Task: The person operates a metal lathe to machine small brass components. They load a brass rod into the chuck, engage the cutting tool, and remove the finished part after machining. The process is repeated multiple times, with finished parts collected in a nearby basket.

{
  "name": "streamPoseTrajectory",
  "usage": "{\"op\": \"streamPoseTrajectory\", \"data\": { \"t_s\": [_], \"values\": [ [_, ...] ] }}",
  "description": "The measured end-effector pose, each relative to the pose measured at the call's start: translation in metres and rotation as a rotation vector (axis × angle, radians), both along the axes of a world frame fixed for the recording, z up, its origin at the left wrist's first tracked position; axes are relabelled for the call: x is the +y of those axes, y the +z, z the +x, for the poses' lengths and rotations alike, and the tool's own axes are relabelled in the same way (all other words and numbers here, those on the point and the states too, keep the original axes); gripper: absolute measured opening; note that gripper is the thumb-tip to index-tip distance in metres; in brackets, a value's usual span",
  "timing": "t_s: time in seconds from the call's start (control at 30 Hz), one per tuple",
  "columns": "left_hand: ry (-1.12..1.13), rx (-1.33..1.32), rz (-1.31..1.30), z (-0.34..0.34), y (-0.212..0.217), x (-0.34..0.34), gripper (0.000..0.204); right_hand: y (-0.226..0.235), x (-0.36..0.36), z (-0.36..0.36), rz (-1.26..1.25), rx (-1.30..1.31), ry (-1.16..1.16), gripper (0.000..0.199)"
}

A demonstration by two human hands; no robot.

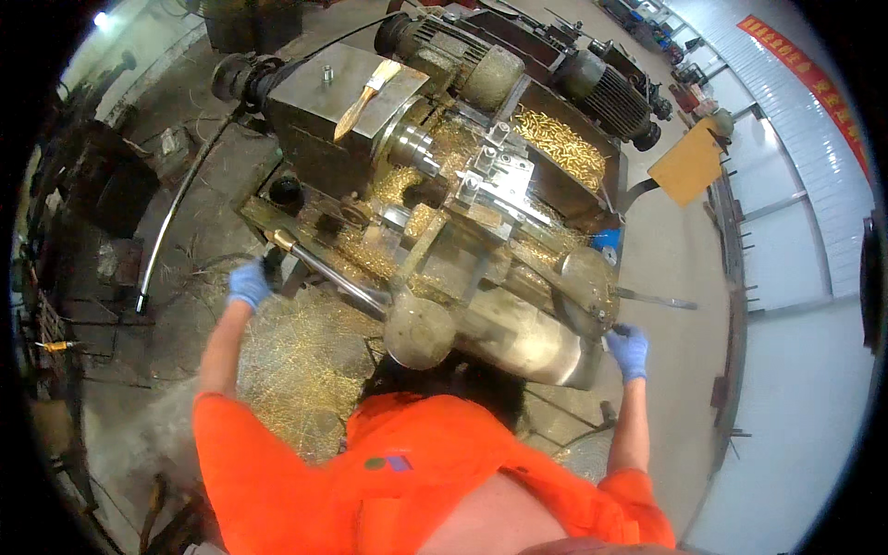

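Grip (272,265): small and dark, at the machine's near left corner, just beside the brass-coloured collar (284,240) of a steel rod (335,275).
Left hand (248,284): gloved in blue, right at the grip, your fingers turned towards it and seemingly bent; whether they close around it cannot be told from above.
Right hand (629,350): gloved too, fingers partly curled, just beside the lower right rim of the round disc (589,280); whether you have hold of anything there cannot be told.
Grip handling: probably stiff and fixed to the machine, so expect resistance rather than weight; wrap your whole palm around its middle.
Disc handling: looks like solid metal, hard and heavy; any oil would make it slick under your glove, so hook your fingers behind the rim, or take the flat bar (659,299) jutting out on its right.
Shavings (305,370): gold-coloured, scattered on the floor below your left arm; likely sharp, so don't handle them loosely.
Tray (562,196): at the far side, heaped with small brass-coloured pieces (558,146), presumably hard and slippery.
Brush (368,97): lying on the headstock (305,79); light, best lifted by its wooden handle.
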State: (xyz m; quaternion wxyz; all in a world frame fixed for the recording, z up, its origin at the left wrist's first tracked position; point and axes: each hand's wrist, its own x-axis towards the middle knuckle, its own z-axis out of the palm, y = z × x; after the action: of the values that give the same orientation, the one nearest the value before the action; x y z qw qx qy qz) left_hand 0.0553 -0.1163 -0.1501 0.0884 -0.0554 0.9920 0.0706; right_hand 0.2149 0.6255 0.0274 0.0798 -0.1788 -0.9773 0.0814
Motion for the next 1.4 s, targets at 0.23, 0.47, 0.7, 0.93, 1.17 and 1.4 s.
{"op": "streamPoseTrajectory", "data": {
  "t_s": [0.23,0.47,0.7,0.93,1.17,1.4],
  "values": [
    [-0.057,-0.051,-0.025,0.004,0.051,0.001,0.020,0.112,-0.106,-0.104,-0.225,0.048,0.280,0.033],
    [0.086,0.593,-0.066,0.032,0.198,-0.057,0.025,0.151,-0.255,-0.188,-0.192,0.143,0.747,0.033],
    [0.434,0.052,-0.168,0.061,0.159,-0.162,0.039,0.117,-0.339,-0.238,0.184,0.112,0.944,0.034],
    [0.572,0.083,-0.246,0.025,0.159,-0.203,0.030,0.097,-0.371,-0.247,0.284,-0.004,0.860,0.034],
    [0.582,0.175,-0.121,0.088,0.176,-0.080,0.028,0.091,-0.366,-0.258,0.292,-0.001,0.999,0.037],
    [0.457,0.227,-0.046,0.115,0.169,-0.013,0.035,0.117,-0.348,-0.231,0.306,0.022,0.854,0.041]
  ]
}}
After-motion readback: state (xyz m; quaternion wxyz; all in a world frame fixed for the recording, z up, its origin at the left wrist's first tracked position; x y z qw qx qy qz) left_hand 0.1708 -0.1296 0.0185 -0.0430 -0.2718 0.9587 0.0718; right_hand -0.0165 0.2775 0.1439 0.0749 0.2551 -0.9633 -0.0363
